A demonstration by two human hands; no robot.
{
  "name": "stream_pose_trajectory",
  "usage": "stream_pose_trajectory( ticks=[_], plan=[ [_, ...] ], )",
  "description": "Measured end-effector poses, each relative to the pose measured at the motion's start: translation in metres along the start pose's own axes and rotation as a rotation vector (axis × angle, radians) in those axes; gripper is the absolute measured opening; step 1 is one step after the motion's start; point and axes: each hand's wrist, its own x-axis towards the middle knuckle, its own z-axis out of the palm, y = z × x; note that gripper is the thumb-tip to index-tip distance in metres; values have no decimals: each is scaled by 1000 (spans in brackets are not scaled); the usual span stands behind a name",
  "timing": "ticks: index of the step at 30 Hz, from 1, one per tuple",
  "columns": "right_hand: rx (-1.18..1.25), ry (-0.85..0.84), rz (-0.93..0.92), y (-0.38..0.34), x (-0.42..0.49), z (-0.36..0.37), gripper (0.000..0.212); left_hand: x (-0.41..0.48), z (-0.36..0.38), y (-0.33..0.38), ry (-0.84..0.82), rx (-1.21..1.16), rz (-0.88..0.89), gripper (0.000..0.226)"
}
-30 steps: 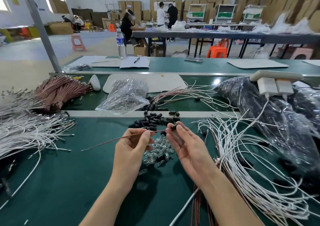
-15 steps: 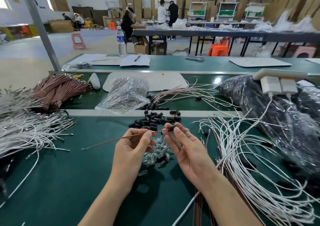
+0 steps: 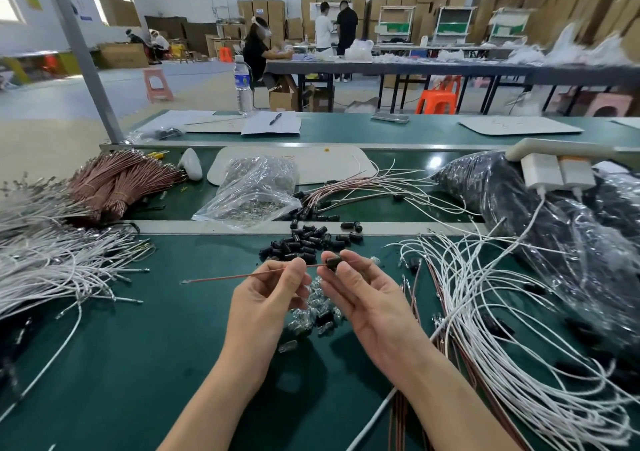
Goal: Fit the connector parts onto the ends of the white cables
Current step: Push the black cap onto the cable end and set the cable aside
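Note:
My left hand (image 3: 266, 298) pinches a thin reddish-brown cable (image 3: 228, 277) that runs level to the left, its metal tip free. My right hand (image 3: 363, 295) pinches a small black connector sleeve (image 3: 333, 262) threaded on the same cable, with a short length of cable sticking out to the right. A heap of black sleeves (image 3: 306, 241) lies just beyond my hands. Small clear and metal parts (image 3: 317, 315) lie under them. White cables are spread at the left (image 3: 52, 270) and at the right (image 3: 485, 312).
The green bench (image 3: 138, 364) carries brown cable bundles (image 3: 117, 184) at the far left, a clear bag of metal parts (image 3: 252, 191) in the middle and large black-filled bags (image 3: 540, 215) at the right. A white power strip (image 3: 554, 166) overhangs the right bags. People work at far tables.
The black sleeve has slid left along the cable, so more cable end now shows to the right of my right fingers. Both hands stay in about the same place.

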Motion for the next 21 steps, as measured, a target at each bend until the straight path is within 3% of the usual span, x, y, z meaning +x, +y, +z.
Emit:
stream_pose_trajectory(
  ticks=[4, 8, 11, 16, 21],
  plan=[
    [-74, -52, -12, 7, -2, 2, 31, -3, 3, -1, -82, 75, 43, 25],
    [-45, 52, -78, -2, 0, -1, 31, 3, -4, 2, 53, -70, -12, 35],
    [-16, 88, -104, -9, 1, -4, 29, 6, -10, 2, 114, -203, -62, 25],
    [-115, -17, -70, 9, -2, 2, 34, -2, 3, -1, -50, -76, -45, 22],
    [-123, 62, -125, -2, 2, -4, 33, 4, -8, 1, 30, -139, -57, 17]
  ],
)
